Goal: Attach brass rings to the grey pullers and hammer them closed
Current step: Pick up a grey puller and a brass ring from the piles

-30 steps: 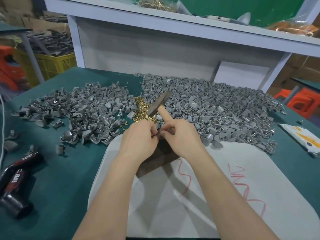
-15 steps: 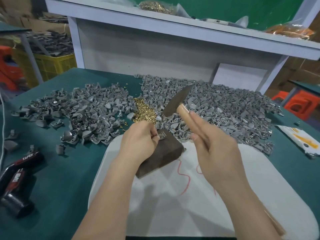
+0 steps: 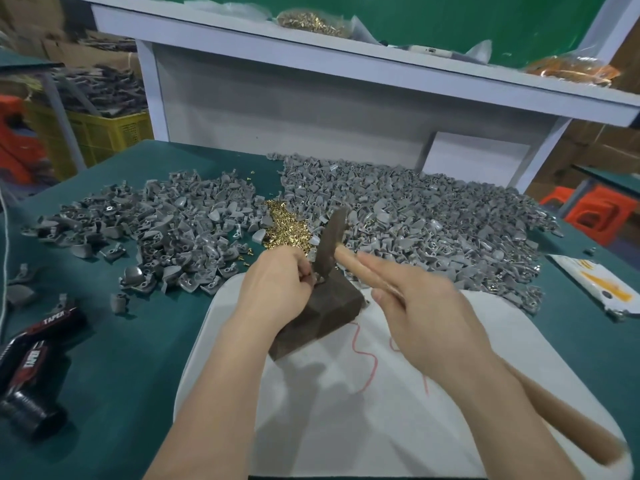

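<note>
**Hammer head down beside the pinching fingers: strike hazard at the block**

**Position.** The left hand (image 3: pixel 277 285) has its fingers curled tight and pinches a small piece on the far top edge of the dark block (image 3: pixel 332 313). I judge this to be the held puller (image 3: pixel 317 280) with its ring, though the fingers hide most of it. The right hand (image 3: pixel 426 313) is wrapped round the wooden handle of the hammer (image 3: pixel 330 247), forefinger laid along it. The head is blurred and sits low over the block, right beside the left fingertips. Whether it touches them cannot be told.

**Risks, as judged.**
1. Struck fingertips. The target is small and the pinch sits right at it, so a slightly wide blow would land on the fingers.
2. Glancing blow. A blow that is not square could spring the ring open or shoot the piece toward 12 o'clock, where it would be lost in the heaps.
3. Block shift. The block lies skewed near the 12 o'clock edge of the white board (image 3: pixel 346 410), and a blow on its edge may tip or slide it.
4. Crooked closure. If the piece is tilted, the ring may close out of line. Its seating is not visible.
5. Mixed stock. The brass rings (image 3: pixel 285 226) lie at 11 o'clock from the block, and the grey pullers (image 3: pixel 433 230) are heaped at 10 and 1 o'clock, touching the board's rim. A dropped piece could not be told apart from them.

**No concern.** The power tool (image 3: pixel 31 358) lies at 8 o'clock on the counter (image 3: pixel 121 358), well apart.
</note>
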Tool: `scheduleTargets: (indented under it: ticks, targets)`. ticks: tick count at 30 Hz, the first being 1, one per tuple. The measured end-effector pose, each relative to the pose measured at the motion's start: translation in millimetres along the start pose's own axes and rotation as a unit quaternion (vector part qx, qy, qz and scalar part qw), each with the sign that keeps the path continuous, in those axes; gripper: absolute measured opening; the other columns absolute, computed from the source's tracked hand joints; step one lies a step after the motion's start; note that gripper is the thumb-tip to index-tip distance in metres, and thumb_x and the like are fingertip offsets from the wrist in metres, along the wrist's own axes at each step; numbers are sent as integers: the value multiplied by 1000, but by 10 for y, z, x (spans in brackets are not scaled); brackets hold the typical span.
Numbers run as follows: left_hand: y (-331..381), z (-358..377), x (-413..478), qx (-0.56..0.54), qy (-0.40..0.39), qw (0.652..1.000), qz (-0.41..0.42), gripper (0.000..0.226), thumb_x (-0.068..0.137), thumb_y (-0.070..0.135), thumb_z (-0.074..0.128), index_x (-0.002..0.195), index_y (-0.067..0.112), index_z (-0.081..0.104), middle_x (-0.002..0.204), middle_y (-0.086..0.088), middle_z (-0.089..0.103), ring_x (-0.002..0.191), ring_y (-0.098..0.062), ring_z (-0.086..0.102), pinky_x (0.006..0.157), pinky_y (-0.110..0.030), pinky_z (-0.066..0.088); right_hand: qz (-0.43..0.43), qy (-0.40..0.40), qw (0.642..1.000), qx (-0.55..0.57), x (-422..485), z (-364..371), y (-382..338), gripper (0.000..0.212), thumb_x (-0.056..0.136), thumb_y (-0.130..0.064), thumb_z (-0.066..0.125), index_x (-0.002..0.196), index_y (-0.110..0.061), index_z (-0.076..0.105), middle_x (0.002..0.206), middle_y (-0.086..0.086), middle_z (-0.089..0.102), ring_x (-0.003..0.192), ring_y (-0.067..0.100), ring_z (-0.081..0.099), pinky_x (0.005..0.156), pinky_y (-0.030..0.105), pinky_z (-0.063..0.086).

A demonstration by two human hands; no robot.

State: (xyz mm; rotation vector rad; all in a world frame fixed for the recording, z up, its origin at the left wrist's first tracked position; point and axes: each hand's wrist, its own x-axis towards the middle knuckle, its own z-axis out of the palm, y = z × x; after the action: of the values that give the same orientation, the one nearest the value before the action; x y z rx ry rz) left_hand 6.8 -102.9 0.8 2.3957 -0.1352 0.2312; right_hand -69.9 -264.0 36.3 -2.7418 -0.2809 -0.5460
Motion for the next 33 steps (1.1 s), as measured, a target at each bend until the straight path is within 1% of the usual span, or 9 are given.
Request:
scheduleTargets:
  ticks: [4, 7, 9, 13, 15, 18, 24, 29, 33]
  targets:
    - [0, 5, 9, 2, -6, 1000, 2, 5, 86, 19, 65, 83, 15, 67, 83, -2, 65, 85, -25, 61, 72, -33, 50, -30, 144, 986, 81, 33, -57, 26, 66, 92, -12, 53, 127, -65, 34, 120, -22, 60, 95, -3, 57, 82, 6, 41]
    - [13, -4, 12, 6, -6, 1000, -1, 7, 86, 20, 65, 78, 20, 64, 87, -2, 66, 86, -25, 60, 73, -32, 49, -25, 16, 999, 35, -6, 0, -3, 66, 93, -18, 51, 121, -73, 27, 125, -25, 58, 106, 5, 60, 91, 22, 46]
    - [15, -12, 7, 8, -6, 1000, -1, 6, 85, 20, 65, 80, 21, 64, 90, -2, 66, 88, -24, 60, 76, -33, 50, -13, -11, 1000, -9, 7, -4, -15, 65, 93, -22, 52, 114, -76, 24, 122, -26, 58, 97, 5, 61, 82, 24, 46]
    - [7, -3, 13, 7, -8, 1000, 5, 7, 86, 19, 64, 81, 16, 67, 83, -4, 66, 84, -26, 61, 72, -34, 51, -18, 139, 986, 93, 74, -70, 34, 69, 93, -12, 53, 119, -72, 33, 114, -26, 60, 92, -6, 59, 85, 15, 45]
    - [0, 5, 14, 8, -9, 1000, 1, 6, 86, 20, 64, 81, 17, 67, 84, -3, 66, 84, -26, 62, 72, -33, 51, -35, 87, 993, 71, 44, -46, 19, 75, 93, -13, 51, 117, -79, 25, 114, -30, 59, 87, -13, 57, 84, 8, 43]
    - [7, -1, 14, 21, -1, 1000, 5, 4, 85, 22, 64, 83, 19, 66, 91, -1, 66, 89, -25, 60, 75, -31, 49, -29, -45, 999, 2, 6, -1, -19, 68, 93, -19, 51, 123, -74, 25, 123, -27, 58, 97, 1, 59, 83, 22, 45]
    - [9, -12, 8, 17, -10, 1000, -1, 7, 86, 21, 64, 78, 22, 63, 80, 2, 64, 84, -24, 61, 75, -35, 51, 78, 22, 994, 68, 276, 105, 281, 45, 95, -21, 51, 137, -35, 43, 121, -7, 64, 104, 17, 60, 74, 19, 35]
    - [31, -15, -4, 11, -6, 1000, 4, 11, 86, 22, 65, 76, 25, 62, 74, 8, 59, 87, -22, 61, 81, -37, 51, 177, -71, 969, 158, 622, 363, 560, 34, 88, -24, 60, 122, -29, 55, 73, -9, 57, 53, 11, 47, 53, 24, 40]
    - [28, -27, 1, -4, -4, 1000, 4, 9, 86, 26, 66, 78, 26, 64, 75, 9, 60, 88, -19, 61, 86, -38, 50, 157, -127, 972, 123, 675, 484, 664, 32, 87, -27, 62, 119, -32, 60, 66, -13, 53, 53, 10, 50, 51, 25, 38]
